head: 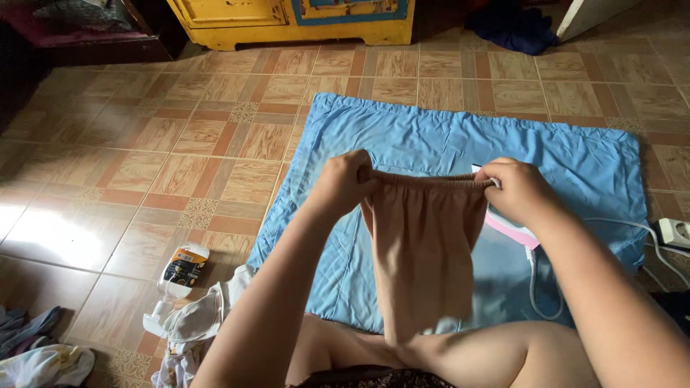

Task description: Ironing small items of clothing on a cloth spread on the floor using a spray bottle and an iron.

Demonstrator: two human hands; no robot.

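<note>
A beige-pink garment (424, 248) with an elastic waistband hangs in front of me, stretched between both hands. My left hand (345, 179) pinches the waistband's left end and my right hand (519, 188) pinches its right end. The cloth drops down toward my knees. Beneath it a blue cloth (431, 136) is spread flat on the tiled floor. A pink and white iron (512, 231) lies on that cloth, mostly hidden behind the garment and my right hand, and its white cord (533, 282) loops to the right.
A clear spray bottle (176, 276) lies on the tiles at the left beside crumpled white clothes (190, 330). More clothes (36, 352) sit at the bottom left. A white power strip (674, 231) is at the right edge. A yellow cabinet (287, 21) stands at the back.
</note>
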